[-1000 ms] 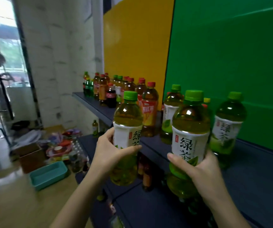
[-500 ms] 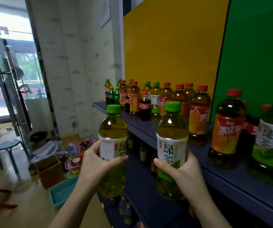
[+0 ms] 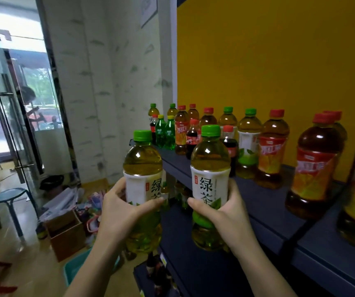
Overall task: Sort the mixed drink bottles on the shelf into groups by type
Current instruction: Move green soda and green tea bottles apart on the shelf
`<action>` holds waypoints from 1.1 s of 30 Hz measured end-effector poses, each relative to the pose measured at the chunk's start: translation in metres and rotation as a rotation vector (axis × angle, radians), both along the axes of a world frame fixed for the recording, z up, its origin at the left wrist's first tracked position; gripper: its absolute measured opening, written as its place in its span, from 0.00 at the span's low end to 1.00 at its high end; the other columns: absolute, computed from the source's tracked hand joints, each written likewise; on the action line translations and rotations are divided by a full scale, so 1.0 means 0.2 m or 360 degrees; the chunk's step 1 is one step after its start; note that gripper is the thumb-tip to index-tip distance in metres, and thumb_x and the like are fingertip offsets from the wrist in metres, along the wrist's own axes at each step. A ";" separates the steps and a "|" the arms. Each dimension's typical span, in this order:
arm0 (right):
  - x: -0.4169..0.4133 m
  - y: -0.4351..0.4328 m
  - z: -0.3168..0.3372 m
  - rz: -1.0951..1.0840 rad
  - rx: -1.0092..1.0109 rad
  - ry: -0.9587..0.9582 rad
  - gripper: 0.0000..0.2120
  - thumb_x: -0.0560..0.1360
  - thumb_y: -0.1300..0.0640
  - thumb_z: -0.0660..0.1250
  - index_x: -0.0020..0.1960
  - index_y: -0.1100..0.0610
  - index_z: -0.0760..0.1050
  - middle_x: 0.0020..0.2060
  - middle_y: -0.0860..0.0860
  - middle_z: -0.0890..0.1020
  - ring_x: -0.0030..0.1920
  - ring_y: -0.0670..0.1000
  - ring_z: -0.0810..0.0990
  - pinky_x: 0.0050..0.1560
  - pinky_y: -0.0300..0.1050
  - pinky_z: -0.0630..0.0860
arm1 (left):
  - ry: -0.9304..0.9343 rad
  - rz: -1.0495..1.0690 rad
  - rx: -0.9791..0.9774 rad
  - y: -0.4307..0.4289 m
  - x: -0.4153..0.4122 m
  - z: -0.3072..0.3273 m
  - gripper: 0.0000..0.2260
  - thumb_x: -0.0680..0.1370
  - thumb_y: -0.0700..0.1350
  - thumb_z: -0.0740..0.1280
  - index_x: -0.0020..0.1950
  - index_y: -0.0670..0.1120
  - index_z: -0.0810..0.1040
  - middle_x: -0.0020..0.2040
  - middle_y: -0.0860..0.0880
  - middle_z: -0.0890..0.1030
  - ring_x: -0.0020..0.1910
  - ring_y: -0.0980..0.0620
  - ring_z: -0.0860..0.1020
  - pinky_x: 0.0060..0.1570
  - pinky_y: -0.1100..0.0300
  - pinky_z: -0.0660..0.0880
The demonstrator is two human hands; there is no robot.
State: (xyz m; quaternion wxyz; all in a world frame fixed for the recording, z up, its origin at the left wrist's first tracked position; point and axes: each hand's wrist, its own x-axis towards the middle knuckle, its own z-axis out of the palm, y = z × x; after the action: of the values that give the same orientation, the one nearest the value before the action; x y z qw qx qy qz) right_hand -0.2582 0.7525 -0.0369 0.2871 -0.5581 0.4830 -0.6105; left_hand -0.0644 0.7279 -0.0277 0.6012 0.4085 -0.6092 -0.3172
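My left hand (image 3: pixel 119 213) grips a green tea bottle (image 3: pixel 142 166) with a green cap and white label, held upright in front of the shelf. My right hand (image 3: pixel 228 215) grips a second, matching green tea bottle (image 3: pixel 210 168) beside it. Both hang in the air in front of the dark blue shelf (image 3: pixel 264 211). On the shelf stand mixed bottles: red-capped iced tea (image 3: pixel 313 166), another iced tea (image 3: pixel 271 151), green tea (image 3: pixel 248 144), small cola bottles (image 3: pixel 192 138) and small green soda bottles (image 3: pixel 161 132).
A lower shelf (image 3: pixel 193 264) holds more bottles. On the floor at the left are a cardboard box (image 3: pixel 65 234), a teal bin (image 3: pixel 73 269), a blue stool (image 3: pixel 9 202) and clutter. A glass door (image 3: pixel 5 103) stands at the far left. Yellow wall behind the shelf.
I have carried both green tea bottles leftward along the shelf. The green-backed section with green teas has slid out of view; the far-left mixed bottles are nearer.
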 end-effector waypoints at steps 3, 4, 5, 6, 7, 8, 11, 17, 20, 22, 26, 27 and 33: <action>0.05 -0.27 0.03 0.0025 -0.0039 0.0007 0.29 0.60 0.53 0.79 0.56 0.45 0.69 0.49 0.44 0.80 0.51 0.44 0.80 0.50 0.44 0.79 | 0.0066 0.0060 -0.0005 -0.24 0.04 0.02 0.32 0.49 0.54 0.82 0.48 0.61 0.72 0.45 0.60 0.80 0.45 0.64 0.78 0.38 0.67 0.76; 0.07 -0.35 0.04 0.0034 -0.0055 0.0006 0.30 0.60 0.53 0.79 0.57 0.46 0.69 0.50 0.44 0.80 0.51 0.43 0.79 0.51 0.43 0.79 | 0.0074 0.0089 0.0000 -0.33 0.05 0.03 0.32 0.48 0.57 0.79 0.48 0.62 0.72 0.47 0.58 0.79 0.46 0.62 0.78 0.41 0.65 0.75; 0.08 -0.44 0.05 0.0048 -0.0073 0.0003 0.31 0.61 0.54 0.79 0.59 0.46 0.68 0.50 0.43 0.80 0.52 0.43 0.79 0.50 0.40 0.79 | 0.0076 0.0116 -0.0001 -0.42 0.06 0.03 0.31 0.47 0.58 0.77 0.47 0.61 0.72 0.47 0.57 0.79 0.47 0.61 0.78 0.42 0.63 0.75; 0.10 -0.52 0.06 0.0059 -0.0090 -0.0005 0.32 0.61 0.54 0.79 0.60 0.46 0.68 0.51 0.43 0.79 0.52 0.42 0.79 0.49 0.38 0.78 | 0.0070 0.0132 -0.0009 -0.50 0.07 0.03 0.30 0.47 0.58 0.76 0.47 0.61 0.72 0.47 0.56 0.79 0.47 0.60 0.78 0.42 0.61 0.76; 0.12 -0.60 0.07 0.0061 -0.0105 -0.0017 0.32 0.61 0.55 0.79 0.60 0.46 0.67 0.51 0.43 0.79 0.52 0.42 0.78 0.48 0.37 0.77 | 0.0064 0.0141 -0.0020 -0.57 0.08 0.03 0.30 0.47 0.58 0.77 0.47 0.60 0.73 0.47 0.56 0.79 0.47 0.59 0.78 0.43 0.60 0.76; 0.14 -0.67 0.07 0.0054 -0.0120 -0.0026 0.32 0.60 0.55 0.79 0.59 0.45 0.67 0.51 0.43 0.79 0.52 0.42 0.78 0.48 0.37 0.76 | 0.0052 0.0149 -0.0033 -0.64 0.09 0.04 0.30 0.48 0.57 0.78 0.47 0.59 0.73 0.47 0.55 0.80 0.48 0.58 0.78 0.43 0.58 0.77; 0.20 -0.88 0.08 0.0040 -0.0138 -0.0046 0.31 0.60 0.54 0.79 0.56 0.44 0.67 0.51 0.43 0.79 0.51 0.41 0.79 0.49 0.40 0.78 | 0.0019 0.0171 -0.0056 -0.84 0.13 0.04 0.29 0.51 0.51 0.83 0.48 0.56 0.74 0.47 0.53 0.81 0.48 0.54 0.79 0.44 0.56 0.79; 0.30 -1.21 0.11 -0.0033 -0.0178 -0.0025 0.34 0.59 0.51 0.79 0.59 0.43 0.66 0.52 0.41 0.78 0.53 0.41 0.78 0.53 0.42 0.77 | 0.0053 0.0179 -0.0050 -1.21 0.23 0.04 0.28 0.50 0.57 0.78 0.47 0.58 0.75 0.46 0.54 0.82 0.47 0.56 0.80 0.43 0.58 0.79; 0.34 -1.36 0.11 -0.0113 -0.0184 0.0002 0.37 0.59 0.52 0.79 0.64 0.46 0.65 0.54 0.42 0.77 0.54 0.42 0.76 0.53 0.41 0.76 | 0.0078 0.0130 -0.0051 -1.41 0.29 0.05 0.28 0.49 0.56 0.78 0.47 0.58 0.76 0.46 0.54 0.82 0.46 0.57 0.81 0.43 0.58 0.79; 0.36 -1.46 0.11 -0.0166 -0.0187 0.0000 0.35 0.59 0.52 0.78 0.61 0.44 0.64 0.52 0.41 0.77 0.52 0.40 0.76 0.47 0.35 0.74 | 0.0082 0.0075 -0.0062 -1.54 0.33 0.06 0.28 0.50 0.54 0.79 0.47 0.58 0.76 0.46 0.54 0.82 0.46 0.58 0.81 0.43 0.59 0.79; 0.43 -1.64 0.12 -0.0388 -0.0229 -0.0004 0.31 0.59 0.53 0.78 0.55 0.44 0.65 0.48 0.41 0.77 0.48 0.38 0.77 0.40 0.32 0.73 | 0.0053 -0.0104 -0.0090 -1.82 0.40 0.09 0.28 0.51 0.55 0.78 0.49 0.57 0.77 0.47 0.53 0.83 0.46 0.56 0.81 0.43 0.57 0.80; 0.45 -1.69 0.13 -0.0447 -0.0236 -0.0005 0.29 0.59 0.54 0.78 0.53 0.43 0.65 0.47 0.41 0.77 0.46 0.37 0.78 0.38 0.31 0.73 | 0.0032 -0.0161 -0.0095 -1.88 0.41 0.10 0.28 0.51 0.55 0.79 0.49 0.56 0.77 0.47 0.52 0.83 0.46 0.55 0.81 0.44 0.55 0.80; 0.51 -1.90 0.13 -0.0717 -0.0267 -0.0027 0.30 0.60 0.56 0.78 0.56 0.47 0.66 0.46 0.40 0.77 0.45 0.30 0.76 0.38 0.30 0.74 | -0.0024 -0.0481 -0.0138 -2.24 0.41 0.15 0.30 0.52 0.52 0.80 0.51 0.49 0.78 0.47 0.51 0.84 0.46 0.53 0.82 0.45 0.53 0.81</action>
State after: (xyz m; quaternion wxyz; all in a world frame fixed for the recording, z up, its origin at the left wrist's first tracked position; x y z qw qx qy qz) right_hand -0.1555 0.3717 -0.0104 0.1005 -0.4530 0.5405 -0.7018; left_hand 0.0180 0.2806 0.0030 0.5590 0.2883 -0.6813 -0.3745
